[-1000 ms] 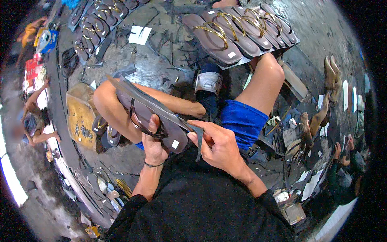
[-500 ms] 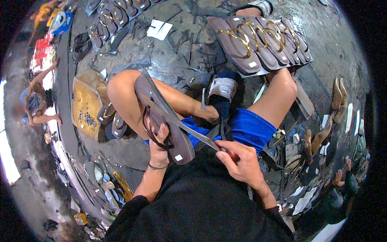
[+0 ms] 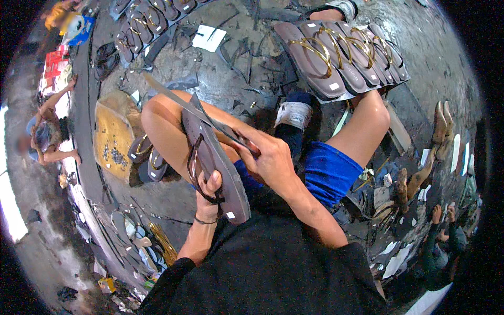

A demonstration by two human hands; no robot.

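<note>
The left hand [image 3: 206, 195] grasps the thong sandal [image 3: 231, 184] beside the bent left leg [image 3: 165, 128] while the right hand [image 3: 272, 160], clenched around a long knife [image 3: 219, 125], has moved forward from near the sandal's labelled end, so the blade [image 3: 176, 97] now crosses its far end, contact uncertain.

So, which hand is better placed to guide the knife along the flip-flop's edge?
Probably the right hand: it grips the knife, whose blade overlaps the flip-flop's edge in view. The left hand is occupied holding the flip-flop.
</note>
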